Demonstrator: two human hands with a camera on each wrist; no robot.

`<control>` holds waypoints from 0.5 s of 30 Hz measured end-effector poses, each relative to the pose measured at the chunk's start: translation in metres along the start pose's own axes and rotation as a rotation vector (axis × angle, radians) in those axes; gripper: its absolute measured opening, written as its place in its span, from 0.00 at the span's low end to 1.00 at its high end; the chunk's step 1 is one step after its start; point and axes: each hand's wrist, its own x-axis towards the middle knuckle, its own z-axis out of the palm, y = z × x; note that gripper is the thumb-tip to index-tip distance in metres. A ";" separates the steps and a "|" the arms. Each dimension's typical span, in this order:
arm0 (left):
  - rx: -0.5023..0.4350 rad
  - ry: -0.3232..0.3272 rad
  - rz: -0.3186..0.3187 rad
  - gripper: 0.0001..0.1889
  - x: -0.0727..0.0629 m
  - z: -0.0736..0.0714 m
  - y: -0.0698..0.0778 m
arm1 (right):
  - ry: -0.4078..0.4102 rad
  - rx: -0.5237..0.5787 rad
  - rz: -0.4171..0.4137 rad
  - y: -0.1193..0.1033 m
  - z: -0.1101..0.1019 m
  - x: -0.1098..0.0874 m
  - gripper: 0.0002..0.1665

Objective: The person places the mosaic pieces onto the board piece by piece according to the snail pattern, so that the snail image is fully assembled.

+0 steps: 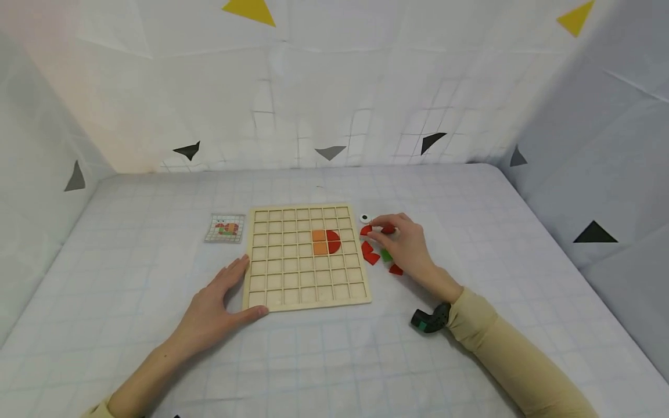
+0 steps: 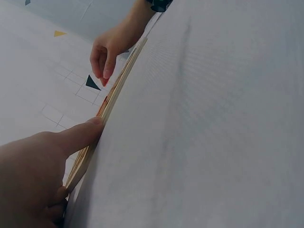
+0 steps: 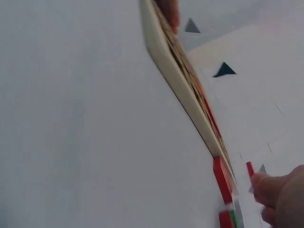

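A wooden grid board (image 1: 282,267) lies flat on the table, with two orange squares (image 1: 319,242) and red quarter-round pieces (image 1: 333,241) forming a half circle in its cells. My left hand (image 1: 209,316) rests at the board's near left corner, its thumb on the front edge and its fingers along the left side. Just beyond the right edge, my right hand (image 1: 410,244) pinches a red quarter-round piece (image 1: 366,230) between thumb and fingertip. In the right wrist view that red piece (image 3: 250,168) is seen edge-on, held above the table.
Loose red pieces (image 1: 370,253), a green piece (image 1: 386,255) partly under the right hand, and a white eye disc (image 1: 364,218) lie right of the board. A small pattern card (image 1: 225,228) with a coloured figure lies at its left. White walls enclose the table.
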 end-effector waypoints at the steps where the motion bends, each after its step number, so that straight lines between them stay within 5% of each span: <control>1: 0.000 0.001 0.000 0.56 0.000 0.000 0.000 | 0.001 0.013 0.004 -0.004 0.000 0.001 0.15; 15: -0.002 0.003 -0.009 0.57 -0.001 0.001 0.001 | -0.151 0.041 0.055 -0.055 0.050 0.025 0.11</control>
